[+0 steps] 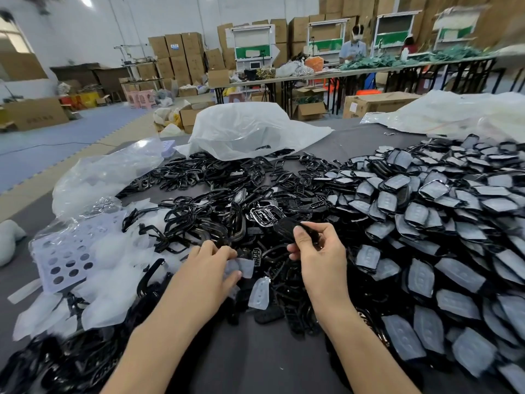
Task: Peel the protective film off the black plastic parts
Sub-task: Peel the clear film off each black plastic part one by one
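The right hand [318,251], just right of centre, pinches a bare black plastic part [285,227] between thumb and curled fingers, the part sticking out toward 11 o'clock. The left hand [210,263], at about 7 o'clock from it, pinches a pale sheet of protective film [241,267] that looks fully free of the part. Film-covered parts [426,211] are heaped from 2 to 5 o'clock, stripped black parts [216,200] lie toward 12, and discarded film [113,265] is piled at 9 o'clock on the grey table [255,351]. The light pinch could let the part slip into the unpeeled heap beside it, where it would be hard to find. The film, if dropped short of the waste pile, would land among the finished parts. Thumb pressure may also smudge the glossy face.
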Demonstrator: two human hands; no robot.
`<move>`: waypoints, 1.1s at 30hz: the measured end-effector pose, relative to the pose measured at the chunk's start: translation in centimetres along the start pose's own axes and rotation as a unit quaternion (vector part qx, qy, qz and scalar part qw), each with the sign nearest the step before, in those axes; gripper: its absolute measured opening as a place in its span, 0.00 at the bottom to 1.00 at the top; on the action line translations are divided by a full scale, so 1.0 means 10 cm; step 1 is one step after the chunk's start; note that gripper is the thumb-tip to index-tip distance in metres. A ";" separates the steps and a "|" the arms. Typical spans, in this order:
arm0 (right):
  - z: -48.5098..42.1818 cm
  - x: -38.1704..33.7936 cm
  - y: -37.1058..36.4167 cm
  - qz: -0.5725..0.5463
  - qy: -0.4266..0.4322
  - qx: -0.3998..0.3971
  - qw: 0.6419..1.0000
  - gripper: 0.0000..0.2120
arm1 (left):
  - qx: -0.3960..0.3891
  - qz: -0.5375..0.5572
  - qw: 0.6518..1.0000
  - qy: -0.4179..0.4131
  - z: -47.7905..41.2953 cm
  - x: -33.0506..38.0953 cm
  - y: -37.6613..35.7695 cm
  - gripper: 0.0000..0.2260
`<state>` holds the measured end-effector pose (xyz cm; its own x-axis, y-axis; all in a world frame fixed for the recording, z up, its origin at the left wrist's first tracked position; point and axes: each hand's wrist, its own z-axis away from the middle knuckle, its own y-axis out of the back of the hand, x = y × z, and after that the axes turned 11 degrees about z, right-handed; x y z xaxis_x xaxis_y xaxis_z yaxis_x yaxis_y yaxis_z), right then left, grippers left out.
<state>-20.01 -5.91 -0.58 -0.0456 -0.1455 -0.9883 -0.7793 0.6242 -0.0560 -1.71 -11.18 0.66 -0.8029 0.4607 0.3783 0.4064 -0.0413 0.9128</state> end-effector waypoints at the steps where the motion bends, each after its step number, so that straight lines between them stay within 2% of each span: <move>1: 0.01 0.00 0.00 0.002 0.000 -0.004 1.000 0.03 | 0.026 0.017 1.000 -0.005 0.03 -0.01 -0.02 0.11; 5: 0.02 0.00 -0.02 0.016 -0.001 -0.011 1.000 0.04 | 0.121 0.051 0.991 -0.037 0.15 -0.02 -0.07 0.00; 8: 0.03 0.00 -0.03 0.007 -0.001 -0.025 1.000 0.04 | 0.177 0.191 0.964 -0.042 0.21 0.00 -0.09 0.03; 12: 0.05 -0.05 -0.07 -0.063 -0.036 -0.078 0.994 0.02 | 0.216 0.416 0.883 -0.009 0.23 0.11 -0.03 0.01; 15: 0.08 -0.09 -0.09 -0.167 -0.092 -0.144 0.971 0.03 | 0.184 0.546 0.817 0.029 0.24 0.18 -0.02 0.03; 18: 0.12 -0.11 -0.09 -0.213 -0.107 -0.225 0.945 0.03 | 0.142 0.629 0.762 0.069 0.24 0.21 -0.06 0.06; 20: 0.15 -0.10 -0.10 -0.208 -0.104 -0.250 0.940 0.03 | 0.127 0.632 0.762 0.066 0.24 0.20 -0.08 0.08; 22: 0.15 -0.09 -0.10 -0.188 -0.105 -0.242 0.946 0.08 | 0.128 0.600 0.788 0.060 0.24 0.17 -0.08 0.07; 24: 0.14 -0.09 -0.10 -0.178 -0.112 -0.229 0.950 0.12 | 0.132 0.582 0.800 0.062 0.25 0.14 -0.07 0.07; 29: 0.15 -0.10 -0.11 -0.197 -0.122 -0.239 0.943 0.09 | 0.131 0.622 0.769 0.065 0.25 0.16 -0.06 0.09; 33: 0.13 -0.10 -0.10 -0.199 -0.147 -0.181 0.952 0.11 | 0.110 0.650 0.751 0.043 0.26 0.20 -0.02 0.09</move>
<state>-18.40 -5.36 0.32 0.4340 -0.0610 -0.8988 -0.8651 0.2504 -0.4347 -2.29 -7.91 0.82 0.3121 0.0980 0.9450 0.9258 -0.2547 -0.2793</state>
